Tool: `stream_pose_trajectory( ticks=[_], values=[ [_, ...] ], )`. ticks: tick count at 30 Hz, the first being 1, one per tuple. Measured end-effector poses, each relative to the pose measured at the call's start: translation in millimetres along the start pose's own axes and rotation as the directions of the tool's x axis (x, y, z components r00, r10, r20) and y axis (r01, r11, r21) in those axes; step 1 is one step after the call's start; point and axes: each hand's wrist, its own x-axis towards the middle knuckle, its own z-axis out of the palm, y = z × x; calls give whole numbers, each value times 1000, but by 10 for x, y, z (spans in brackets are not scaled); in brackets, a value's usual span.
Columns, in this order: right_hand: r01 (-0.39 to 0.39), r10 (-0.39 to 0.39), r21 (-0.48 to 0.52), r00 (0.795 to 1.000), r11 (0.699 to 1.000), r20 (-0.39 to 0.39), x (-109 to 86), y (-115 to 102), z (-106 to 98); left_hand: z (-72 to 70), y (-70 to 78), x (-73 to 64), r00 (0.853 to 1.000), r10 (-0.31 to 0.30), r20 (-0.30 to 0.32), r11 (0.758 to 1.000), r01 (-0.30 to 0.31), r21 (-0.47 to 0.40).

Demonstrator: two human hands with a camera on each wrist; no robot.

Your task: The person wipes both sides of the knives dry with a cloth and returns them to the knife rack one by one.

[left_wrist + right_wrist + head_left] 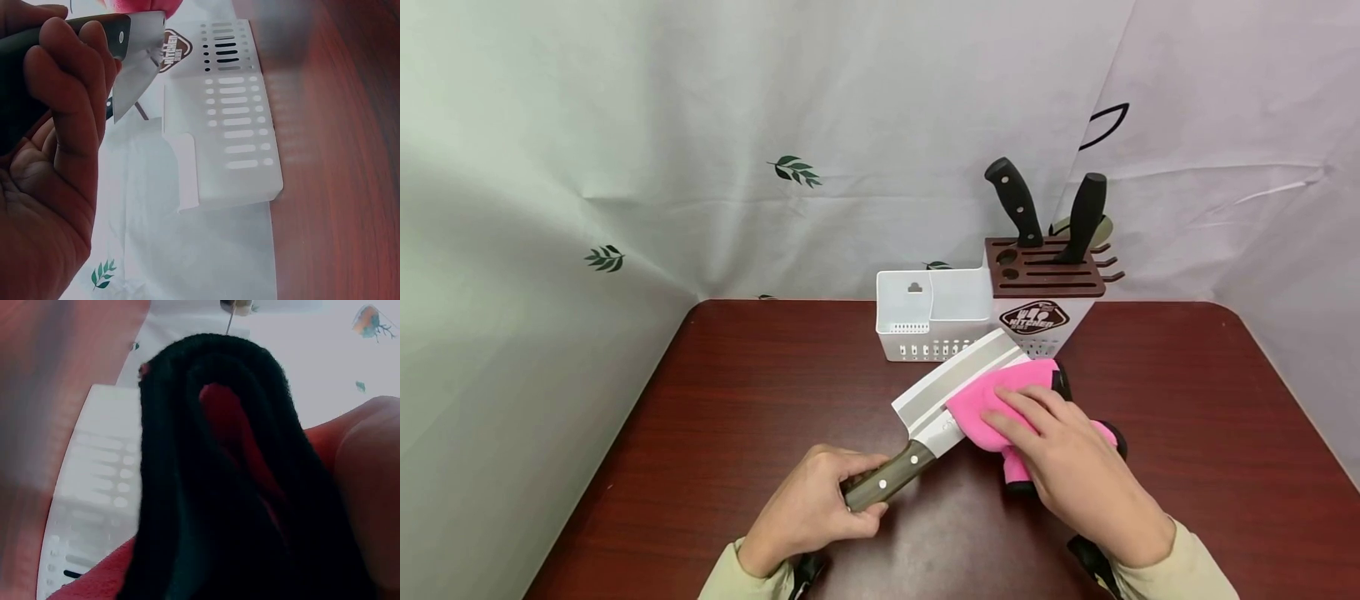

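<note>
My left hand (816, 504) grips the wooden handle of a cleaver (958, 379), its broad blade slanting up to the right. In the left wrist view, curled fingers (69, 69) wrap the handle. A pink cloth (1000, 404) with black edging is folded over the blade's lower right side. My right hand (1075, 467) holds this cloth against the blade, fingers bent over its top; the thumb is hidden in the head view. The right wrist view is mostly filled by the cloth's folded black edge (165, 462).
Just beyond the blade tip stands a knife block (1045, 279) with a brown slotted top and two black-handled knives (1017, 200). A white perforated basket (917, 342) adjoins its left side. The dark red table (737, 392) meets a white curtain (715, 167) behind.
</note>
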Motion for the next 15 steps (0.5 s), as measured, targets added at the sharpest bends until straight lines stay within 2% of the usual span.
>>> stream_pose_trajectory(
  ticks=[8, 15],
  values=[
    [50, -50, 7, 999, 999, 9, 62, -127, 24, 7, 9, 6, 1000, 2, 5, 1000, -2, 8],
    [59, -66, 81, 995, 995, 81, 133, -217, 48, 18, 12, 16, 1000, 0, 16, 1000, 0, 14]
  ],
)
